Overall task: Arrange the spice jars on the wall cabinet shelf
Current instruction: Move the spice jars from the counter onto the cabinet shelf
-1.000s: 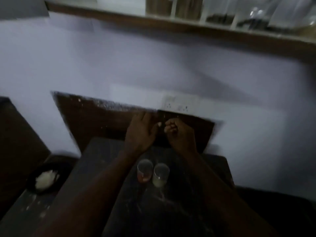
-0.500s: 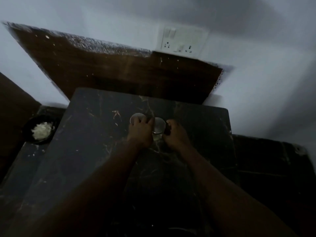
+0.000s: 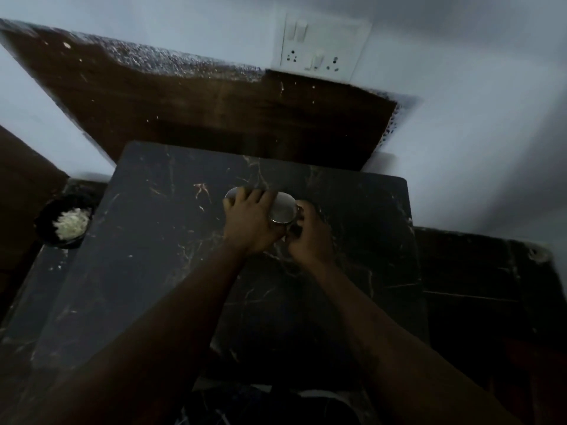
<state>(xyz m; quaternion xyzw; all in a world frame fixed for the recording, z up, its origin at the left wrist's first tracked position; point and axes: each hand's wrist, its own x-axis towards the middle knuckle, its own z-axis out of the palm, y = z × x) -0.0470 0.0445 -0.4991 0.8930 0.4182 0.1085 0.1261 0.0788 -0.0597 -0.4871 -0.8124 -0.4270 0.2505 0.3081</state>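
black bowl (image 3: pixel 63 222) of white shreds off the surface's (image 3: pixel 153 256) left edge, left hand (image 3: pixel 248 223) over left jar (image 3: pixel 232 194), fingers (image 3: pixel 256 196) curled round its top, right jar (image 3: pixel 283 208) just beside it, mid-surface, right hand (image 3: pixel 310 239) gripping its right side, fingers curled

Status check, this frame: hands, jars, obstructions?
Left hand grips left jar, right hand grips right jar. Both jars on the counter. Shelf out of view.

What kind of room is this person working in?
Probably a home kitchen: a dark marble counter with small jars on it, and a bowl of shredded white food on the lower ledge beside it.
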